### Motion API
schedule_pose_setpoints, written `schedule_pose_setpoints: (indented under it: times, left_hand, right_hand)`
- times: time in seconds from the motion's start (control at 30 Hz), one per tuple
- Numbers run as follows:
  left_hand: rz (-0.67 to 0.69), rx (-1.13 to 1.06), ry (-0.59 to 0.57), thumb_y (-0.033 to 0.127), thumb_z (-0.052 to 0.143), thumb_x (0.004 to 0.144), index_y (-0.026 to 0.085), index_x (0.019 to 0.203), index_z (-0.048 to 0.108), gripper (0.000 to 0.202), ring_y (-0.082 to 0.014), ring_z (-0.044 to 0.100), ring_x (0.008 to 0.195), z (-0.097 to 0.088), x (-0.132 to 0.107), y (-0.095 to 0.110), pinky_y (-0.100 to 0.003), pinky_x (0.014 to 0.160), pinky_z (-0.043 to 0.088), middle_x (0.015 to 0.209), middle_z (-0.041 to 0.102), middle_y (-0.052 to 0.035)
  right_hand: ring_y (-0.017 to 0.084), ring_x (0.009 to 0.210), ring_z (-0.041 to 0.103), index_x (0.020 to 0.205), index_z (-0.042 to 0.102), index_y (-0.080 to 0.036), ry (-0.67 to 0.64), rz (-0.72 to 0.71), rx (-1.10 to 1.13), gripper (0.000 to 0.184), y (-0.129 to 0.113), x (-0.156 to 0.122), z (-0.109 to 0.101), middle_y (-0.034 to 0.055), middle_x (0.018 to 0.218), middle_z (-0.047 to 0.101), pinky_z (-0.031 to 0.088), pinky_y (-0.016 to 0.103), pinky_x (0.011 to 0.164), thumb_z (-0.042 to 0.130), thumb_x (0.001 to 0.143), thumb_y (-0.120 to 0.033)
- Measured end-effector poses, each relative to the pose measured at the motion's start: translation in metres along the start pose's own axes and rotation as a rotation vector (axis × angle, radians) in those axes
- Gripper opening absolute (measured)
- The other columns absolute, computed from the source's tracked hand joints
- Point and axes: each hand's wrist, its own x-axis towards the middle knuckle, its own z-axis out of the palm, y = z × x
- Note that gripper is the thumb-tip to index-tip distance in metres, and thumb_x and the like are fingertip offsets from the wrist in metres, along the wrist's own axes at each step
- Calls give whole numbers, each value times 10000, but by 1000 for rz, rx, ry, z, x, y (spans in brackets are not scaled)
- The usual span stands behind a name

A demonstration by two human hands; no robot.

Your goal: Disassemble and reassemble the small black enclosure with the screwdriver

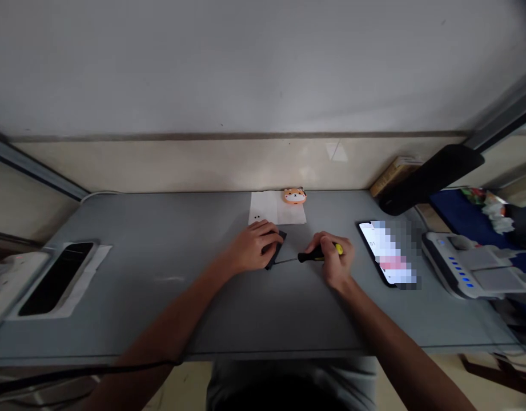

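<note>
My left hand is closed over a dark, flat, rectangular object on the grey desk, and most of that object is hidden under my fingers. In my right hand is a screwdriver with a black and yellow handle, gripped from the right. Its thin shaft points left, and the tip meets or lies very near the lower right edge of the dark object. Just behind my left hand lies a white sheet of paper. Two tiny dark specks, too small to name, rest on it.
An orange animal-face case sits on the paper. To the right are a lit phone, a power strip with plugs, and a black cylinder. At left, a dark-screened phone lies on paper. A wall rises behind the desk.
</note>
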Motion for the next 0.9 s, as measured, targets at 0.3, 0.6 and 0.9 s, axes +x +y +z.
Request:
schedule_pose_setpoints:
  times: [0.3, 0.6, 0.9]
  left_hand:
    - [-12, 6, 14, 76, 505, 927, 192, 937, 704, 229, -193, 676, 908, 2, -1, 0, -368, 877, 580, 946, 694, -63]
    - [-44, 22, -43, 97, 502, 938, 201, 963, 719, 242, -201, 675, 927, 2, -2, -1, -380, 885, 577, 955, 692, -67]
    - [-23, 19, -6, 85, 501, 935, 200, 934, 704, 233, -197, 678, 927, 2, 0, -1, -375, 894, 575, 946, 694, -61]
  right_hand:
    - [127, 396, 522, 484, 656, -227, 15, -75, -44, 461, -3, -3, 1, 9, 455, 627, 404, 259, 433, 446, 887, -299]
    - [141, 416, 552, 493, 642, -227, 28, -109, -39, 488, -1, -6, 2, 22, 472, 638, 440, 272, 450, 453, 924, -357]
    - [129, 392, 537, 480, 635, -225, -9, -111, -40, 471, -4, -3, 2, 12, 453, 637, 408, 262, 433, 458, 901, -344]
